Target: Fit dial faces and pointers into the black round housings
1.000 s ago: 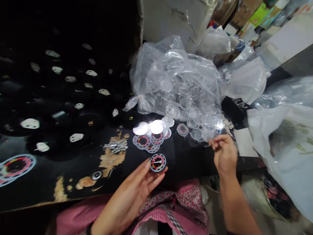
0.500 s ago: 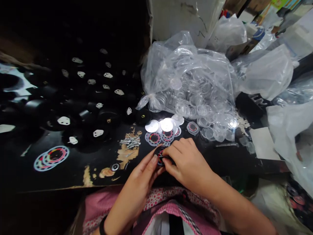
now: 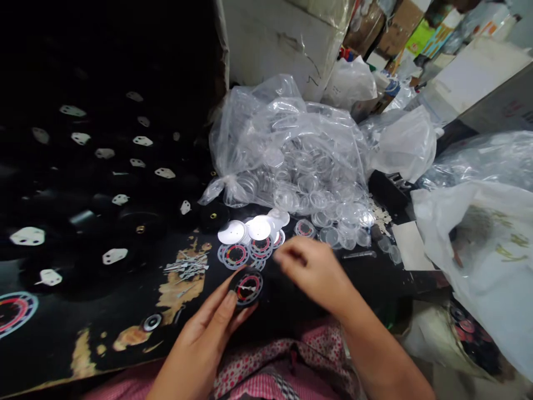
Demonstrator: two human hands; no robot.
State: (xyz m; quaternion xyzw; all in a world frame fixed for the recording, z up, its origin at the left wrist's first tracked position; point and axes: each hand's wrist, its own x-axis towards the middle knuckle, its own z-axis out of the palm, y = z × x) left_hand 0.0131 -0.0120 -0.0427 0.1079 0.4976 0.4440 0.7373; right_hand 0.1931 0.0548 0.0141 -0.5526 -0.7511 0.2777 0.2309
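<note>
My left hand [image 3: 208,328] pinches a small round dial [image 3: 247,287] with a black rim, red and white face and a thin white pointer, held at the near edge of the black table [image 3: 83,328]. My right hand [image 3: 314,272] hovers just right of the dial and is smeared by motion, so its fingers are unclear. Just beyond lie several printed dial faces [image 3: 235,255] and plain silver discs [image 3: 232,232]. A small heap of thin metal pointers [image 3: 187,266] lies to the left of them.
A large clear bag of transparent round covers [image 3: 300,161] sits behind, with loose covers [image 3: 345,236] spilled at its mouth. Black housings with white tabs [image 3: 112,211] fill the left. More plastic bags [image 3: 478,244] crowd the right. A white box [image 3: 270,39] stands at the back.
My right hand came from the clear covers at the right onto the dial, and now pulls away to the right. The dial stays in my left hand; the camera view shifted.
</note>
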